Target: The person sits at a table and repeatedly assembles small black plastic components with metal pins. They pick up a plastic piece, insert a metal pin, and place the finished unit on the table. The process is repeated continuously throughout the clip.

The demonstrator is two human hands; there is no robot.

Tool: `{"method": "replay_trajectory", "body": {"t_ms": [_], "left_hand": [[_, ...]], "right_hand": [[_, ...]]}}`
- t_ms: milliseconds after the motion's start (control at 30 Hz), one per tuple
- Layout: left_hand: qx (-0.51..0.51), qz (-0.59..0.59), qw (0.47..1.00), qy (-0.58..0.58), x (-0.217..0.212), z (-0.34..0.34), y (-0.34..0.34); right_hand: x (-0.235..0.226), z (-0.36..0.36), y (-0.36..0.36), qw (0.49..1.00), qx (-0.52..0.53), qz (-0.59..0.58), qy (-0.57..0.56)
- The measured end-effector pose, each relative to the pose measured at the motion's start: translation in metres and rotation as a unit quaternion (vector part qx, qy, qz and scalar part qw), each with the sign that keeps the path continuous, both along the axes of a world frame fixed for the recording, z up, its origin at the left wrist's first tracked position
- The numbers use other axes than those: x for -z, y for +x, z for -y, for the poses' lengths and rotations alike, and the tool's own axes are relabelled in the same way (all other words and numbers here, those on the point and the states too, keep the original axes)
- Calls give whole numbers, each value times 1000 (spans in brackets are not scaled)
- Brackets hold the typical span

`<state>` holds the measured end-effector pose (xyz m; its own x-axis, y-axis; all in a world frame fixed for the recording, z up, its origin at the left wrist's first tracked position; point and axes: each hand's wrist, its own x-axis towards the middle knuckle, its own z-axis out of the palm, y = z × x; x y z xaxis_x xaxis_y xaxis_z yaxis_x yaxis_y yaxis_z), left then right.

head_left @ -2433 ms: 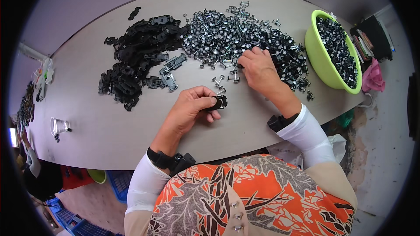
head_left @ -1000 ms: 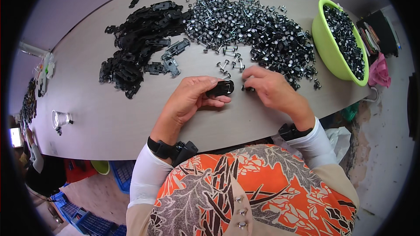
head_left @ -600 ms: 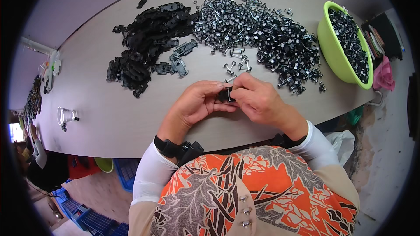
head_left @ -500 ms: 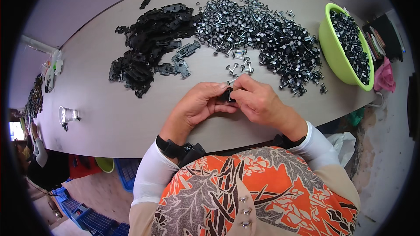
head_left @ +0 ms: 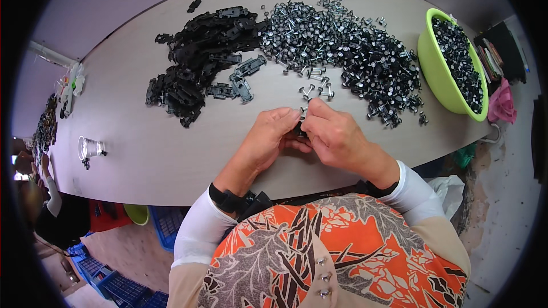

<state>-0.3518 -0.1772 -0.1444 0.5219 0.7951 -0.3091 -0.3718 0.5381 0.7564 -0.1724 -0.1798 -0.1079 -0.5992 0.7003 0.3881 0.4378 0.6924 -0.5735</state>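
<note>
No labels, signs or screens show; a flat stack of what may be packets (head_left: 492, 57) (dark, with coloured edges) lies at the far right.

Near the front edge of the surface (head_left: 171, 159): left hand (head_left: 267, 140) and right hand (head_left: 338, 137), fingertips meeting around a small part (head_left: 300, 130), mostly hidden between them. Just behind the hands, a few loose pins (head_left: 315, 88), apart from the main heap. Farther back and to the right, a wide heap of pins (head_left: 348, 51). Left of that heap and touching it, a pile of flat frames (head_left: 200, 51), running toward the left. At the far right end of the surface, a bowl (head_left: 436, 68) with small parts inside. Far left, well apart from all else, a cup (head_left: 89, 148) standing alone.
</note>
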Motion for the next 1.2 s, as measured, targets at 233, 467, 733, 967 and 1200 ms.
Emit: {"method": "replay_trajectory", "body": {"t_ms": [233,467,733,967,1200], "left_hand": [[32,17,999,-4,-7,3,-14],[21,21,1000,-1,1,18,-33],[-140,-250,956,61,-19,51,-74],[6,-640,749,171,-51,62,-141],[-100,-687,597,401,-47,-17,-82]], "right_hand": [[14,11,-6,994,-3,-110,-14],[22,22,-13,972,-59,-191,-126],[11,-31,36,993,103,-42,-36],[30,-49,40,990,130,55,-1],[31,-49,45,987,145,68,-14]]}}
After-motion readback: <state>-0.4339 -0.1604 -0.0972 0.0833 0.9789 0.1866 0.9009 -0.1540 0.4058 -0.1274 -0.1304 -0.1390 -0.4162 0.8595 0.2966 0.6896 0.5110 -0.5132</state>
